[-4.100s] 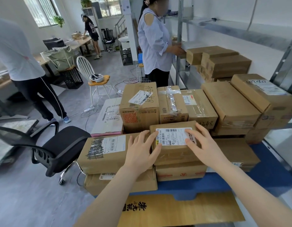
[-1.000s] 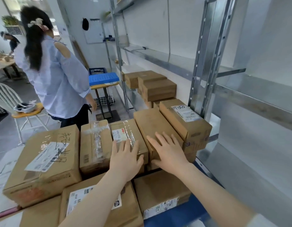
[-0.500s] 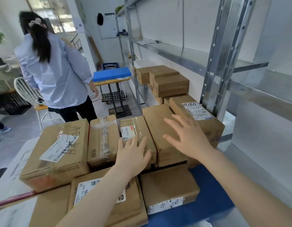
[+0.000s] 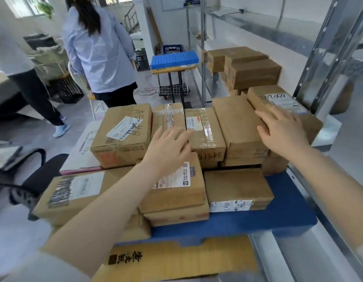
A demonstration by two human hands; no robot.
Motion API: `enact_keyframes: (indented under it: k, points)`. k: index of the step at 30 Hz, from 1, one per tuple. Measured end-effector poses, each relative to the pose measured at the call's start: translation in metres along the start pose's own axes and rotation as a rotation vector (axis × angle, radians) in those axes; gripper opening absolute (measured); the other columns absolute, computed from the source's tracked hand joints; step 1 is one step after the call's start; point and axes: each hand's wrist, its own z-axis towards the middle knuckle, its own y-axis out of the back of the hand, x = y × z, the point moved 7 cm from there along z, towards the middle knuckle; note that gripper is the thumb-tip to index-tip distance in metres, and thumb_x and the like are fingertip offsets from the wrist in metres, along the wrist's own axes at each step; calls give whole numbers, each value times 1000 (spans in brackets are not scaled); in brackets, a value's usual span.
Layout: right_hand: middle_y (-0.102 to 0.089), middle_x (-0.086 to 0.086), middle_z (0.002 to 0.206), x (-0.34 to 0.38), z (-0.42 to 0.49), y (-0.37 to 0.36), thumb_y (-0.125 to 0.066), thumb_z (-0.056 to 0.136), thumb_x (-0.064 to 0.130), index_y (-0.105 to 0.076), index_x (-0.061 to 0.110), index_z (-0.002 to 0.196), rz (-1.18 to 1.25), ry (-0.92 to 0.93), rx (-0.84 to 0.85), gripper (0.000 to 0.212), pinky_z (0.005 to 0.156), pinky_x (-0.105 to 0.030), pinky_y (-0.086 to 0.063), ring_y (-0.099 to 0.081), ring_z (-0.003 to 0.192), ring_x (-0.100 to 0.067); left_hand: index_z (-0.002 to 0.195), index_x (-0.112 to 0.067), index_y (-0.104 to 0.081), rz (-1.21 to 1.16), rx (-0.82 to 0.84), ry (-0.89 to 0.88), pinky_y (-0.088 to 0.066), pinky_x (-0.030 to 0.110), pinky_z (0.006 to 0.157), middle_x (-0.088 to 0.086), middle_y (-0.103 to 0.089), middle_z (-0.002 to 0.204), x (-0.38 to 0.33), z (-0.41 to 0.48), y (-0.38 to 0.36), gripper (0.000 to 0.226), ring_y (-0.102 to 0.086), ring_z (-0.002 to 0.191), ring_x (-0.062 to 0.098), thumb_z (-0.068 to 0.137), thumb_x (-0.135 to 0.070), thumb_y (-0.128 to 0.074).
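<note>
1. Since half a second ago the right hand (image 4: 283, 132) has been coming down from above the plain box (image 4: 236, 123). It is now lying with fingers straight and spread across the seam between that box and the handwritten-label box (image 4: 278, 99), gripping nothing
2. Meanwhile the left hand (image 4: 168, 148) is hardly shifting. It is resting flat, fingers straight, over the near ends of the taped box (image 4: 168, 116) and the clear-wrapped box (image 4: 205, 129), holding neither
3. All four boxes are sitting side by side in the far row on the blue platform (image 4: 288, 202), with the handwritten-label box at its far right corner, just beside the metal shelving (image 4: 321, 58)
4. By my reading, the right hand settling there means attention is moving to the rightmost parcels. The work is looking like choosing, not lifting, since no box is being raised yet and fingers would need to curl round an edge first
5. Nearer in, the front labelled box (image 4: 176, 186) is lying under the left wrist
6. Beyond the far edge, a person in a pale blue shirt (image 4: 101, 47) is standing with their back turned, near a blue crate (image 4: 174, 60) on a stand
</note>
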Motion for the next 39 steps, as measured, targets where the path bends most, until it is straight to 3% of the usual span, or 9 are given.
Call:
enact_keyframes:
  k: [4,9,12,16,21,26,31,34,39]
  points:
    - [-37,-7,149,101,-39,9,-46,95,35,-42,26,139,280,193,-67,45,110,-47,-27,-31,137,-27,143,-24,-38,-34,-207,201,-24,45,113,4,-40,147,73,-61,47,45,-37,133,26,100,-36,-31]
    - [-24,5,154,193,-92,-24,-44,94,44,-41,34,139,648,164,142,47,107,-33,-29,-20,140,-12,143,-18,-34,-67,-426,691,-24,48,112,11,-34,150,183,-180,74,49,-29,137,31,98,-35,-32]
    - [-15,0,158,208,-104,-48,-43,93,47,-40,33,141,624,73,226,49,110,-40,-24,-9,145,-17,144,-16,-32,-117,-362,1029,-22,54,111,18,-30,150,227,-246,57,58,-27,136,39,94,-45,-34]
    - [-11,-3,158,204,-106,-56,-46,93,44,-41,32,140,609,-41,213,48,110,-44,-27,-11,144,-22,148,-18,-23,-509,-189,1285,-26,54,107,17,-25,152,253,-280,14,83,-29,135,38,82,-67,-30]
    - [-10,2,157,198,-107,-60,-43,94,48,-39,34,140,567,-80,253,48,88,-36,-40,-29,138,-22,145,-19,-28,-557,-143,1194,-36,42,89,14,-33,147,245,-267,-4,59,-44,120,34,94,-49,-31]
    - [-13,4,157,193,-108,-59,-42,94,47,-41,31,140,502,-84,209,48,79,-30,-38,-33,135,-21,145,-24,-27,-511,-118,1141,-38,42,91,11,-31,145,238,-260,-9,58,-46,117,33,93,-48,-35]
    - [-17,4,156,194,-109,-49,-39,94,50,-43,31,138,472,-67,150,48,88,-39,-43,-32,136,-22,145,-27,-26,-431,-107,1113,-37,49,99,10,-29,148,242,-261,-9,59,-41,125,34,92,-51,-35]
    - [-20,1,156,200,-107,-46,-38,94,49,-44,32,137,439,-36,148,47,97,-44,-40,-26,139,-23,147,-29,-26,-249,-107,1059,-23,56,110,9,-22,155,241,-252,4,57,-27,137,37,94,-49,-33]
    - [-21,-2,156,207,-102,-40,-39,95,49,-41,32,140,325,0,130,48,110,-46,-26,-16,143,-26,148,-28,-26,-77,-132,749,-7,53,115,9,-20,157,204,-209,21,54,-16,144,30,97,-41,-35]
